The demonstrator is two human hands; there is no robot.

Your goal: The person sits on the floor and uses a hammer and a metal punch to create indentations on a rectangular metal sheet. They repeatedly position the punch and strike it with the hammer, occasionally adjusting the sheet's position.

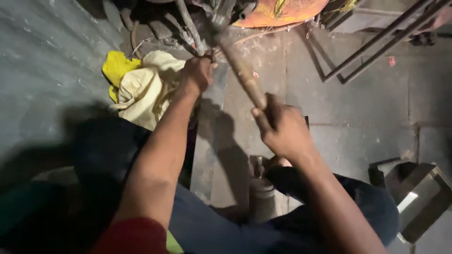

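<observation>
Right hand [282,129] grips a worn wooden handle [242,73]; left hand [197,73] clasps a thin metal rod [190,28]

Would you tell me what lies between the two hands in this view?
In the head view, the wooden handle runs between the left hand and right hand; below it lies bare grey floor.

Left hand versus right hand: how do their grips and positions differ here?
The left hand reaches further out, closed round a thin dark rod beside the pale yellow cloth; the right hand sits nearer the body, fingers wrapped round the thicker wooden handle. The left arm stretches nearly straight; the right is bent. Both are closed in a firm grasp.
</observation>
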